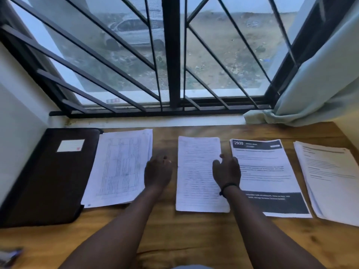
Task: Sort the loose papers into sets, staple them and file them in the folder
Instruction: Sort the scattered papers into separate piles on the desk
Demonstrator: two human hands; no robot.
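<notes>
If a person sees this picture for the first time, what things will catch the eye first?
Four paper sets lie in a row on the wooden desk, the one with the black header standing out right of centre. The left hand and right hand flank the middle set. A dark folder lies far left, under the barred window.

A wooden desk (194, 233) sits pushed up against a barred window (171, 55). A pale curtain (320, 78) hangs bunched at the right, its hem resting on the white sill (155, 121). Outside, through the glass, a parked car (134, 33) stands on bare, scrubby ground. Something blurred lies at the desk's near left corner (9, 256).
</notes>
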